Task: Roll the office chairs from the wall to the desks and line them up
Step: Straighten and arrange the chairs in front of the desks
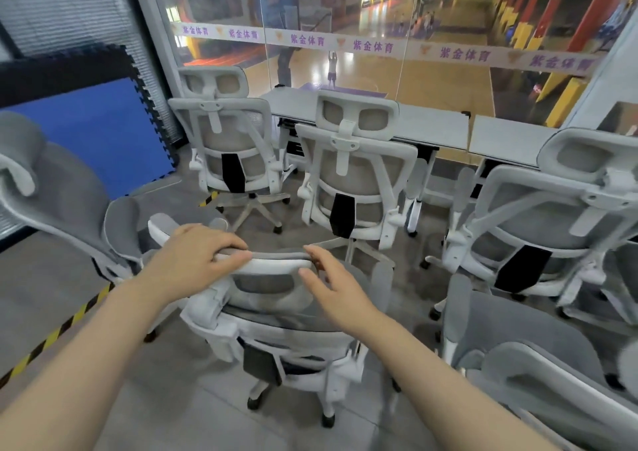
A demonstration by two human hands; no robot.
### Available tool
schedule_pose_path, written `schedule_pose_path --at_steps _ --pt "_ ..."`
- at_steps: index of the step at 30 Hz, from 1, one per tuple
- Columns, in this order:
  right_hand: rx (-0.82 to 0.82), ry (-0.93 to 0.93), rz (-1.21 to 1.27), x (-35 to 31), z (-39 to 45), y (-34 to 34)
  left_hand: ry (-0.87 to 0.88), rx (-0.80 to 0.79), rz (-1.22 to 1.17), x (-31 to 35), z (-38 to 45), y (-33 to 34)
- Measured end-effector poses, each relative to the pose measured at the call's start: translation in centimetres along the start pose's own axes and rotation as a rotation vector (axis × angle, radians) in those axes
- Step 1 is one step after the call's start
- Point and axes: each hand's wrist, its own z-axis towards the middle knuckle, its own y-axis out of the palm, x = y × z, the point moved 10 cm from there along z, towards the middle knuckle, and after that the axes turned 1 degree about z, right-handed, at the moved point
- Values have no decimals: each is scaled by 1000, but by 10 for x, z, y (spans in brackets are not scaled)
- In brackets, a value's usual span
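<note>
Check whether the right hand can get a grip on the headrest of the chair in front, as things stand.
Probably yes. The right hand hangs open at the headrest, nothing between them; the left hand grips only its other end.

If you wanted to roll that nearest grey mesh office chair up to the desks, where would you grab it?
Probably from behind, at the white-framed headrest of the nearest grey mesh office chair. Its back faces the person, and the headrest's top bar is the highest, closest part. The left hand already curls over it; the right hand hovers open by its other end.
</note>
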Motion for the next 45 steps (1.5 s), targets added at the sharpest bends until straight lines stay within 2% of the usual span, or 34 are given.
schedule_pose_path --at_steps 3,9,18,27,36,45 --pt "75 -52 -9 -22 1 8 18 -10 50 -2 -2 4" --pt "179 -21 -63 -29 -12 21 85 -99 153 0 -5 16" --pt "360 39 -107 -36 -30 27 153 -13 218 8 -7 12" --pt "526 73 -66 -37 -20 20 228 -37 232 6 16 19" --pt "558 84 -63 -31 9 15 241 -32 228 -8 44 22" --pt "587 77 -77 -25 32 0 277 45 249 -5 72 21"
